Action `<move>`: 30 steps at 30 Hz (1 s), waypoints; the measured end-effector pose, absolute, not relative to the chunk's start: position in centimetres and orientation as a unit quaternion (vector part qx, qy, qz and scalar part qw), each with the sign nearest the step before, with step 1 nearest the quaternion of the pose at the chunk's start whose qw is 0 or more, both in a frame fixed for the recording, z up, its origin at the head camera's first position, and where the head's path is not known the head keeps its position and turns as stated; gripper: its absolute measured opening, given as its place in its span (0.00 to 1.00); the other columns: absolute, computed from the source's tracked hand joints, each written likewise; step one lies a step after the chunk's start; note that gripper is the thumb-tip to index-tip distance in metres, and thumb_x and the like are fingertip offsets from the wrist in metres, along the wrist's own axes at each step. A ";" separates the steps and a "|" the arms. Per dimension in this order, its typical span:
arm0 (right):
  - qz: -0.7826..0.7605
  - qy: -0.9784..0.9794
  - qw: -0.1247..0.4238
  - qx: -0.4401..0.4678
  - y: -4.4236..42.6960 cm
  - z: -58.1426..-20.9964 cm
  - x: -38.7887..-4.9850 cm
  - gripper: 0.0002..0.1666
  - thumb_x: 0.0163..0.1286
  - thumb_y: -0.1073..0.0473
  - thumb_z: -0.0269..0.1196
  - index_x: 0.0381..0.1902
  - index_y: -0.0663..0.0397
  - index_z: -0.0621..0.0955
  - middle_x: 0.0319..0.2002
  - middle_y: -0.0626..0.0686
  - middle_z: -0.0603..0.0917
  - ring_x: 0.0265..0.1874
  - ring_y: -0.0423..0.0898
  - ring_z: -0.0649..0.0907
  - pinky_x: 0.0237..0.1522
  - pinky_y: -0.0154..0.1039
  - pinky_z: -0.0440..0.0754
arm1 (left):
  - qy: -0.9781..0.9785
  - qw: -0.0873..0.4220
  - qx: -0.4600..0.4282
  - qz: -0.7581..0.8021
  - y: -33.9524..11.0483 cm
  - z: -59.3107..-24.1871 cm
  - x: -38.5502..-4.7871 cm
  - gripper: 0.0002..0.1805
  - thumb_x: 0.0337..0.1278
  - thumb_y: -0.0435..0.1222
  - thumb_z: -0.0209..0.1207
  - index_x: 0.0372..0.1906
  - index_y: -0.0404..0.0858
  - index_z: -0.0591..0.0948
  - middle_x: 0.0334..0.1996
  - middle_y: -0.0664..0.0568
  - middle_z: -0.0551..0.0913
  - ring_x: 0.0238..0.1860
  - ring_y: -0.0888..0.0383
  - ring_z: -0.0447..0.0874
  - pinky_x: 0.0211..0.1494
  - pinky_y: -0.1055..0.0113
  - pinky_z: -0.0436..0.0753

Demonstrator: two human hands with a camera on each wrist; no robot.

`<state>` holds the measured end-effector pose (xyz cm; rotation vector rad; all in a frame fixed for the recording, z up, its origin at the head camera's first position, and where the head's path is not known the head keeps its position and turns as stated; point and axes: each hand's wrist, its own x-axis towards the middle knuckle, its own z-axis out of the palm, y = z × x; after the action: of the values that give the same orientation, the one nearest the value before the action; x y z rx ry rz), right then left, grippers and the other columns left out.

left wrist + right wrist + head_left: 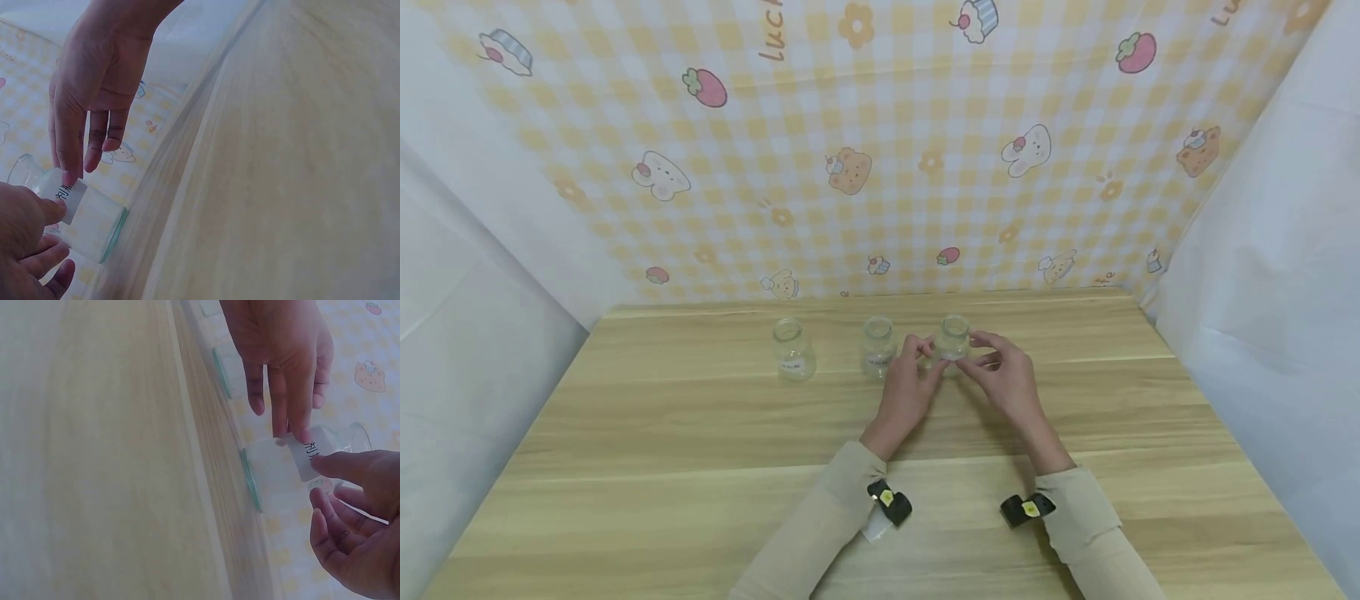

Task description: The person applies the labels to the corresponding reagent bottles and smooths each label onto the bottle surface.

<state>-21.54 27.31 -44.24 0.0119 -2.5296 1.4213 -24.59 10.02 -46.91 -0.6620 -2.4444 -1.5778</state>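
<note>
In the head view, an open clear glass jar stands upright on the wooden table between both hands. A white label with dark characters lies across its side. My left hand holds the jar from the left, thumb against the label. From the right, my right hand also grips it, thumb on the label's other end and fingers at the glass. Both thumbs meet the label in the left wrist view, where the jar appears tilted by the camera angle. Some fingertips behind the glass are partly hidden.
Two more open glass jars stand to the left: a middle jar close to my left hand and a far-left jar, each labelled. A white slip lies by my left sleeve. A patterned cloth hangs behind the table.
</note>
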 end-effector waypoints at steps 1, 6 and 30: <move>0.485 -0.866 0.120 0.005 27.3 -44.2 -21.5 0.29 0.68 0.62 0.72 0.64 0.65 0.79 0.56 0.66 0.84 0.44 0.60 0.88 0.48 0.54 0.87 | -0.818 0.078 -0.220 -0.527 10.0 -46.9 -24.6 0.14 0.70 0.32 0.63 0.43 0.36 0.67 0.64 0.39 0.80 0.67 0.40 0.77 0.72 0.48 0.73; 0.480 -0.869 0.123 0.013 27.5 -44.2 -21.5 0.25 0.70 0.66 0.69 0.63 0.67 0.79 0.57 0.66 0.84 0.45 0.60 0.87 0.49 0.53 0.87 | -0.823 0.062 -0.206 -0.527 10.0 -46.7 -24.5 0.10 0.73 0.30 0.59 0.43 0.37 0.68 0.66 0.40 0.79 0.68 0.42 0.76 0.66 0.50 0.79; 0.475 -0.871 0.125 0.005 27.4 -44.3 -21.5 0.28 0.66 0.62 0.74 0.62 0.64 0.80 0.55 0.65 0.86 0.42 0.59 0.89 0.45 0.54 0.88 | -0.820 0.072 -0.223 -0.522 9.9 -46.6 -24.5 0.14 0.70 0.32 0.63 0.43 0.35 0.67 0.64 0.38 0.80 0.67 0.41 0.77 0.70 0.49 0.75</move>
<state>-21.48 27.35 -44.28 0.0155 -2.5377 1.3854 -24.54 9.91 -46.63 -0.6699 -2.4653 -1.5692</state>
